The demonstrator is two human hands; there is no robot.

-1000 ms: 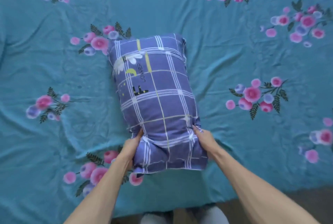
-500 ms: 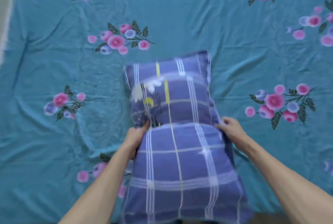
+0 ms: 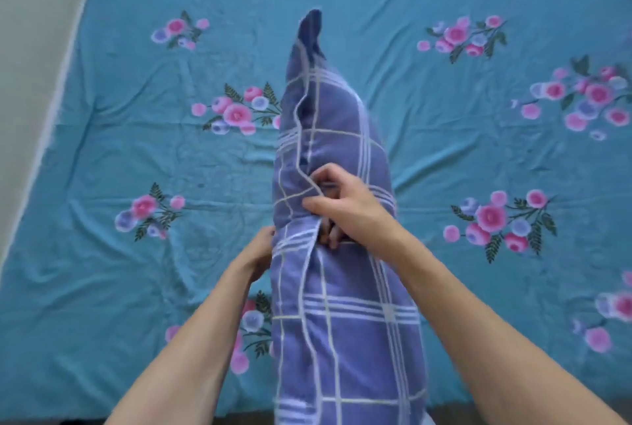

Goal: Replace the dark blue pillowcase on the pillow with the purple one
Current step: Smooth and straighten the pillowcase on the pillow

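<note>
Right hand is curled into the side seam of the pillow, fingers tucked into a fold of the pillowcase and pinching the cloth there. Left hand grips the opposite edge at about the same height, mostly hidden behind the fabric. Pillow is held up on edge over the bed sheet, far end pointing away and drooping a bit. Looks light and squishy to me, no stiffness at all, so grabbing the cloth alone will probably just slide the cover. Better to take hold at the open seam. Cover is blue-purple with white and pale yellow check lines; a darker blue bit pokes out at the far tip.
</note>
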